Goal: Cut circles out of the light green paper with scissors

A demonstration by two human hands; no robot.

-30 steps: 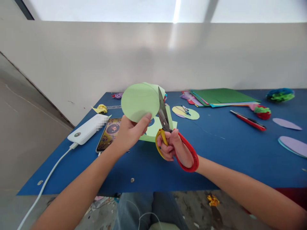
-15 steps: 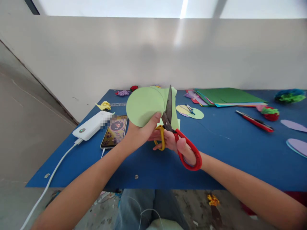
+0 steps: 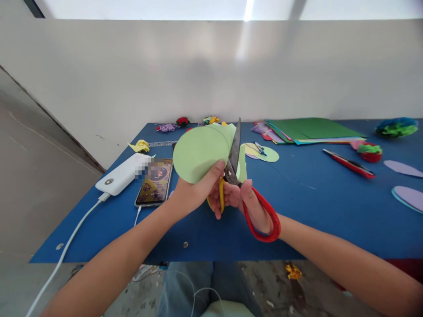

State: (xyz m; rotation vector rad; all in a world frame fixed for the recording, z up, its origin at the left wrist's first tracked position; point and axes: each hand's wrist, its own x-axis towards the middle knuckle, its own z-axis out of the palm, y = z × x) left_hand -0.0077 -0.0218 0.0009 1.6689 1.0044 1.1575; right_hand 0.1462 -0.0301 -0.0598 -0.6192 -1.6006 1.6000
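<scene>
My left hand (image 3: 201,182) pinches light green paper (image 3: 200,152), its thumb pressing on the face of a round piece. Behind and right of that circle, more green paper (image 3: 229,131) shows, and a strip (image 3: 243,165) hangs right of the blades. My right hand (image 3: 253,204) holds scissors (image 3: 233,169) with one red and one yellow handle, the thumb through the red loop and fingers at the yellow one. Upward-pointing dark blades lie along the circle's right edge, the upper blade in front of the paper. The lower blade is hidden behind the paper.
On the blue table (image 3: 297,220), a phone (image 3: 154,182) and a cabled white power bank (image 3: 122,174) lie at left. Rightward are coloured sheets (image 3: 313,130), a red pen or cutter (image 3: 348,163), paper ovals (image 3: 261,152) and crumpled paper flowers (image 3: 396,127). A wall stands behind.
The scissors have turned slightly and shifted a little right and down. A green strip now hangs apart on the right of the blade. The view has shifted slightly.
</scene>
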